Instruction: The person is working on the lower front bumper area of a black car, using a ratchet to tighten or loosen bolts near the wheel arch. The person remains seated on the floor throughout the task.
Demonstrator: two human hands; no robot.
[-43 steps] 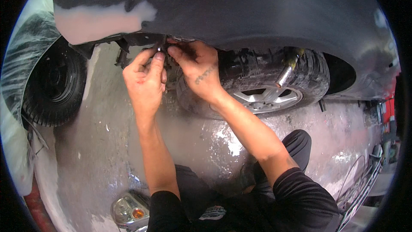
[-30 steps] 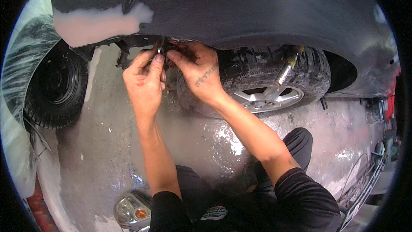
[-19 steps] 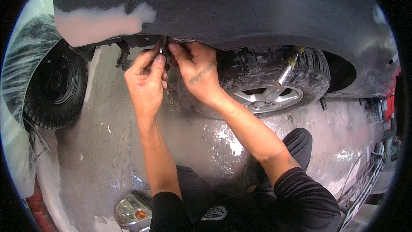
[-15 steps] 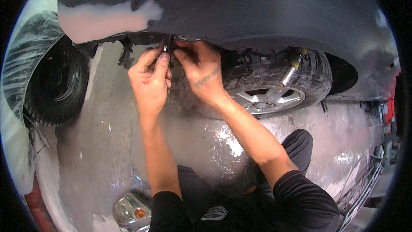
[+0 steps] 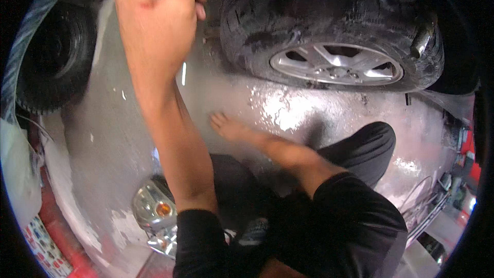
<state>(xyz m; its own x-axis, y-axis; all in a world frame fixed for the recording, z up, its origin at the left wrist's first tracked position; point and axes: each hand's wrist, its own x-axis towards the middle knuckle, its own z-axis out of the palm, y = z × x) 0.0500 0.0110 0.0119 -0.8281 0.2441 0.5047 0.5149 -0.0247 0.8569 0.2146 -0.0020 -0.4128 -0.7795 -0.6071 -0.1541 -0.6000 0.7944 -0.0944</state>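
My left hand (image 5: 160, 18) is raised at the top edge, its fingers bent and partly cut off. Something dark shows between thumb and forefinger, too hidden to name. My right hand (image 5: 226, 125) is low over the floor, slightly blurred, fingers stretched out and holding nothing visible. A thin bright streak (image 5: 184, 73) shows between the left wrist and the right hand; I cannot tell what it is. Right of the left hand is a dusty car tyre (image 5: 252, 31) with a silver alloy wheel (image 5: 337, 67).
A second tyre (image 5: 56, 56) stands at the left beside plastic sheeting (image 5: 18, 159). A headlight unit (image 5: 154, 206) with an orange lamp lies at the lower left. The concrete floor (image 5: 113, 134) has shiny patches. Metal rails (image 5: 429, 216) lie at the lower right.
My right hand has left the car body's lower edge and come down toward the floor. My left hand stays up. The view has tilted down, so the dark body panel is out of sight.
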